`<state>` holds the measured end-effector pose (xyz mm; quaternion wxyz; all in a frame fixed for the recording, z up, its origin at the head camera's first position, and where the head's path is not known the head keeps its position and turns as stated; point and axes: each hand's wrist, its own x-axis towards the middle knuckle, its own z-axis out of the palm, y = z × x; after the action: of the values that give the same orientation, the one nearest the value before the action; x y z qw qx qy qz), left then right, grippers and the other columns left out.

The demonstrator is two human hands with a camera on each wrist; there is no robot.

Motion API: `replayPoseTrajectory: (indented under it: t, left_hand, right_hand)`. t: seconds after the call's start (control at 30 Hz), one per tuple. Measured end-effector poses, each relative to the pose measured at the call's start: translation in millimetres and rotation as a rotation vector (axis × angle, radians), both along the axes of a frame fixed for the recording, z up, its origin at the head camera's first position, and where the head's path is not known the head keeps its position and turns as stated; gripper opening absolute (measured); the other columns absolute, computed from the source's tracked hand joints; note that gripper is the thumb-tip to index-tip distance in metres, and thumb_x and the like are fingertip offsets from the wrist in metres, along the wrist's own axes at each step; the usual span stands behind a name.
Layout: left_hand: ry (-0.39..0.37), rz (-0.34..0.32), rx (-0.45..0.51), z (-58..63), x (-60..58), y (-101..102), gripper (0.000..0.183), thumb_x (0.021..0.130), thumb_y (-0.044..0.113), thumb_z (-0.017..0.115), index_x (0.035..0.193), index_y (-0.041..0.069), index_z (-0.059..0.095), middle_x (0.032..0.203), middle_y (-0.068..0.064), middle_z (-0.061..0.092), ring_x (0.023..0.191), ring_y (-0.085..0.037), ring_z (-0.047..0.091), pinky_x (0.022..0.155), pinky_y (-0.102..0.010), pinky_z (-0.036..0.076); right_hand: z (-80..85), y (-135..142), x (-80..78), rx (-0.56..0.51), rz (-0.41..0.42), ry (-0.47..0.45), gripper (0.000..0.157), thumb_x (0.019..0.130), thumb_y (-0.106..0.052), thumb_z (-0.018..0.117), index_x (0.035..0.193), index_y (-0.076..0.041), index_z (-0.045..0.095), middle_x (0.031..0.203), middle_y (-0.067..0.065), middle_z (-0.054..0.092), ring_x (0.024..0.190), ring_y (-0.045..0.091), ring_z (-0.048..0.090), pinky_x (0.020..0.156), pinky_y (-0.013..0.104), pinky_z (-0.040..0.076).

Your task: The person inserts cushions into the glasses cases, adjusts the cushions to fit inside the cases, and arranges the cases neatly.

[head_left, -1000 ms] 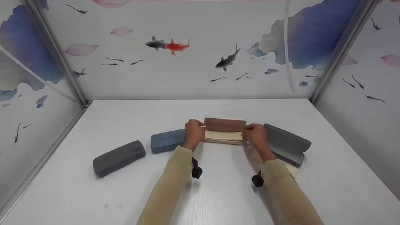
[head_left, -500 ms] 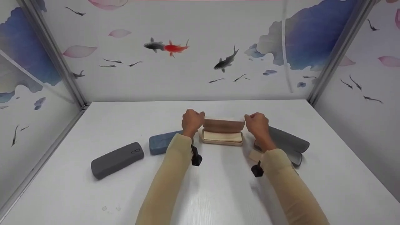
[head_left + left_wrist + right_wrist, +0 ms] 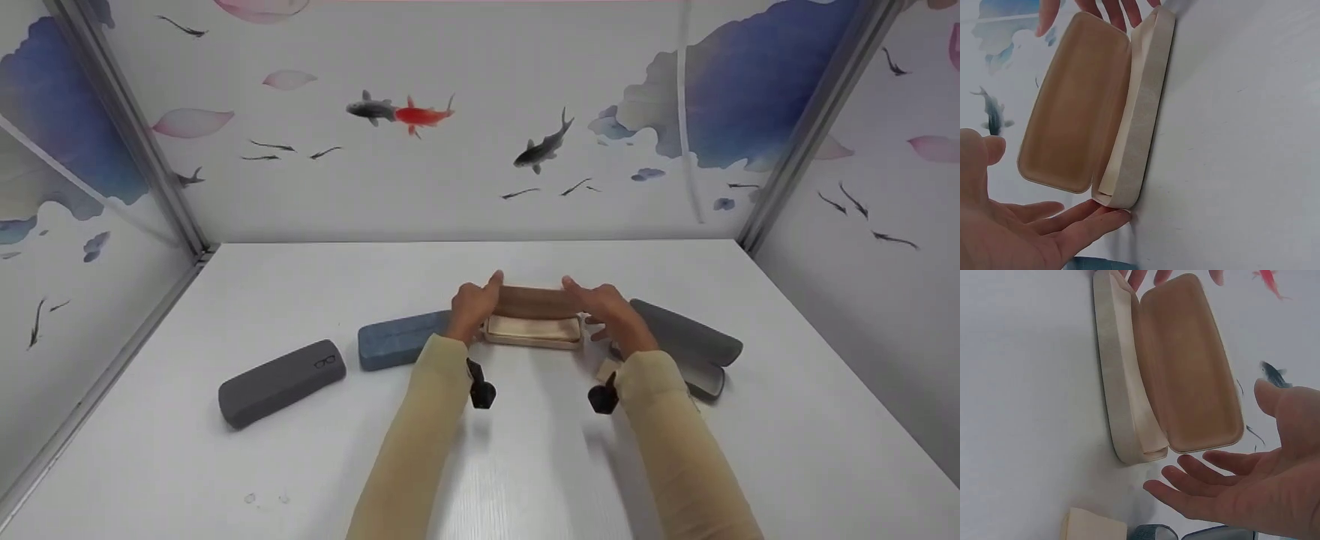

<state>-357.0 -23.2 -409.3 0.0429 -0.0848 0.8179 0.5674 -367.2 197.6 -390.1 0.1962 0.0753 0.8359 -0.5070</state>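
A beige glasses case (image 3: 534, 343) sits on the white table with its lid raised, showing a brown lining. Inside its base lies a folded cream cloth (image 3: 1139, 391). At the left end of the case is my left hand (image 3: 472, 309), thumb raised, its fingertips right at the base's corner in the left wrist view. My right hand (image 3: 611, 309) is at the opposite end, thumb up and fingers spread. In the right wrist view its fingers (image 3: 1196, 492) are extended just off the case's end. Neither hand grips the case.
A blue case (image 3: 401, 340) and a dark grey case (image 3: 281, 385) with a glasses mark lie to the left. An open grey case (image 3: 686, 341) lies right, partly behind the right arm, beside another folded cloth (image 3: 1095, 526). Printed panels enclose the table.
Both hands rose from the case's ends to the lid's upper corners, then came inward and lower, with fingers now unfolded. The lid stays raised. The case has barely moved.
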Motion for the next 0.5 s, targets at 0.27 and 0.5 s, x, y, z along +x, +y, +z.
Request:
replayPoseTrajectory:
  t: [0.27,0.5]
  left_hand:
    - [0.045,0.031,-0.074,1.4,-0.8,9.6,0.068,0.103,0.048,0.044,0.140,-0.008,0.049,0.140,-0.026,0.057,0.131,-0.040,0.054,0.110,-0.050,0.044]
    - [0.055,0.035,-0.102,0.9,0.5,12.3,0.062,0.104,0.044,0.047,0.135,-0.010,0.053,0.133,-0.026,0.061,0.126,-0.038,0.059,0.106,-0.048,0.047]
  right_hand:
    - [-7.1,-5.8,-2.2,0.040,-0.045,-0.009,0.103,0.097,-0.060,0.050,0.158,0.005,-0.002,0.165,0.026,0.013,0.150,0.039,0.027,0.114,0.051,0.041]
    - [-6.5,-7.4,0.7,0.016,-0.119,-0.027,0.104,0.096,-0.057,0.054,0.159,0.000,-0.005,0.168,0.022,0.006,0.152,0.037,0.023,0.119,0.050,0.034]
